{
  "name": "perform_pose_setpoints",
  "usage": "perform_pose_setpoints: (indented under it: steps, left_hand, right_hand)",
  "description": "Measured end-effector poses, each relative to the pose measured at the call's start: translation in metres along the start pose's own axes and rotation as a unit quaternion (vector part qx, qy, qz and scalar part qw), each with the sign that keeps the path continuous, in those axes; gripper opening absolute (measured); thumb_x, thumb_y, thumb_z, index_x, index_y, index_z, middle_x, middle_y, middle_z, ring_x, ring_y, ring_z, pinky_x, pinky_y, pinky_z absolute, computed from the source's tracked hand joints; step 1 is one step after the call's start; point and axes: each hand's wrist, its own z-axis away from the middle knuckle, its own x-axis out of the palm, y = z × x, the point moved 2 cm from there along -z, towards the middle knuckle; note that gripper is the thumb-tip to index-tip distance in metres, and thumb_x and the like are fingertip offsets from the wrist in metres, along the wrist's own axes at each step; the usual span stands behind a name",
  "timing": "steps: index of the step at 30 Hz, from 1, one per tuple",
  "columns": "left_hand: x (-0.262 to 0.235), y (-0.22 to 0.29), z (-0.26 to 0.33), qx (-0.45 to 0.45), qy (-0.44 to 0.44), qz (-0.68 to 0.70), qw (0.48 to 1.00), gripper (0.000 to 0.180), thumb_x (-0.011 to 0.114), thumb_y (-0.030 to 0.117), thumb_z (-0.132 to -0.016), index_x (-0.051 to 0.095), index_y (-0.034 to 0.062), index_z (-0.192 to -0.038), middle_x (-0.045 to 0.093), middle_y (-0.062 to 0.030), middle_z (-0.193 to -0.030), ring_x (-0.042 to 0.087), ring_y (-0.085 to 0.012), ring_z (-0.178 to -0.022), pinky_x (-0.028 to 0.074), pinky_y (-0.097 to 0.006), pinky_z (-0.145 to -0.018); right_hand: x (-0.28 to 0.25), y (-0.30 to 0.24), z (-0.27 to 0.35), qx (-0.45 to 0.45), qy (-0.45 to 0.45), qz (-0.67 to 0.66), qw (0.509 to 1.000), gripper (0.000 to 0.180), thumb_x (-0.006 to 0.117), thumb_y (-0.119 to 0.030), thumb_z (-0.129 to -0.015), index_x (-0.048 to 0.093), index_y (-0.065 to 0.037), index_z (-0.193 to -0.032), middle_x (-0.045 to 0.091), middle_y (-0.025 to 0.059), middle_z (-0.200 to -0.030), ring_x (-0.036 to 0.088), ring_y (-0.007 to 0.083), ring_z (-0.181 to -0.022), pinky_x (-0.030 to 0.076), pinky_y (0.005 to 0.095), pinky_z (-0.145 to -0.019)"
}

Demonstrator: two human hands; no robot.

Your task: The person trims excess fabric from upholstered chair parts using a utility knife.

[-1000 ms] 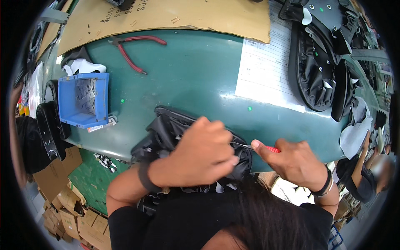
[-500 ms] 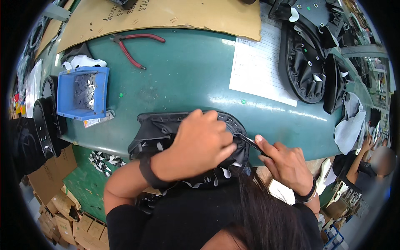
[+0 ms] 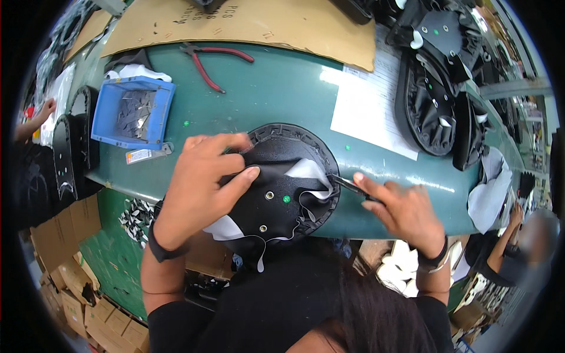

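- In the head view, we see the black piece [image 3: 279,176] at the table's [image 3: 276,94] near edge, its rounded rim toward the far side.
- The left hand [image 3: 206,176] is over the piece's left part, thumb and fingers bent; we cannot tell whether they grip it.
- The right hand [image 3: 406,215] holds a tool [image 3: 349,186], tip at the piece's right rim.
- We see a bin [image 3: 159,117] near the table's left edge, and pliers [image 3: 203,74] beside the cardboard [image 3: 282,29] along the far edge.
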Motion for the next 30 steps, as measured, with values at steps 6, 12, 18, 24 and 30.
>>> perform_pose_setpoints:
  steps: [6, 12, 18, 24, 30]
  left_hand:
    - [-0.018, 0.02, -0.03, -0.039, -0.154, 0.411, 0.898, 0.009, 0.058, 0.003, -0.082, 0.049, 0.0018, -0.078, 0.063, -0.0152, -0.104, 0.068, -0.0288, -0.089, 0.054, -0.039, -0.076]
    - [-0.001, -0.028, -0.101, 0.203, -0.097, -0.051, 0.973, 0.032, 0.069, 0.036, -0.083, 0.059, 0.0068, -0.073, 0.057, -0.0082, -0.078, 0.05, -0.0281, -0.08, 0.039, -0.039, -0.069]
    - [0.031, -0.007, -0.038, 0.115, -0.019, 0.126, 0.985, 0.034, 0.071, 0.026, -0.082, 0.052, 0.008, -0.061, 0.043, -0.007, -0.067, 0.041, -0.0259, -0.072, 0.033, -0.038, -0.065]
    - [0.028, -0.01, -0.048, 0.061, 0.098, 0.301, 0.947, 0.031, 0.074, 0.021, -0.077, 0.052, 0.0063, -0.061, 0.042, -0.0031, -0.066, 0.047, -0.0234, -0.074, 0.039, -0.04, -0.076]
    - [0.009, 0.007, -0.042, -0.085, 0.138, 0.702, 0.693, 0.022, 0.073, 0.021, -0.08, 0.057, 0.0079, -0.073, 0.054, -0.0096, -0.087, 0.056, -0.0141, -0.061, 0.048, -0.029, -0.051]
  right_hand:
    - [-0.032, 0.005, -0.063, -0.134, -0.043, 0.041, 0.989, 0.047, 0.062, -0.027, -0.088, 0.053, -0.025, -0.134, 0.056, 0.0077, -0.065, 0.056, 0.0314, -0.056, 0.04, 0.0407, -0.051]
    - [-0.046, 0.006, -0.107, -0.155, -0.033, 0.043, 0.986, 0.045, 0.061, -0.029, -0.09, 0.052, -0.031, -0.134, 0.06, 0.0079, -0.067, 0.06, 0.0311, -0.057, 0.042, 0.0412, -0.051]
    - [-0.034, 0.011, -0.102, -0.212, -0.097, 0.035, 0.972, 0.046, 0.058, -0.035, -0.091, 0.049, -0.027, -0.136, 0.057, 0.0063, -0.065, 0.058, 0.0283, -0.053, 0.042, 0.0383, -0.045]
    - [-0.01, 0.002, -0.069, -0.154, -0.112, 0.039, 0.981, 0.055, 0.064, -0.029, -0.088, 0.045, -0.022, -0.14, 0.054, 0.0069, -0.064, 0.056, 0.0286, -0.049, 0.042, 0.0382, -0.044]
    - [0.031, -0.008, 0.008, -0.003, 0.003, -0.158, 0.987, 0.061, 0.07, -0.022, -0.084, 0.047, -0.018, -0.14, 0.053, 0.0106, -0.067, 0.054, 0.0332, -0.052, 0.042, 0.0429, -0.051]
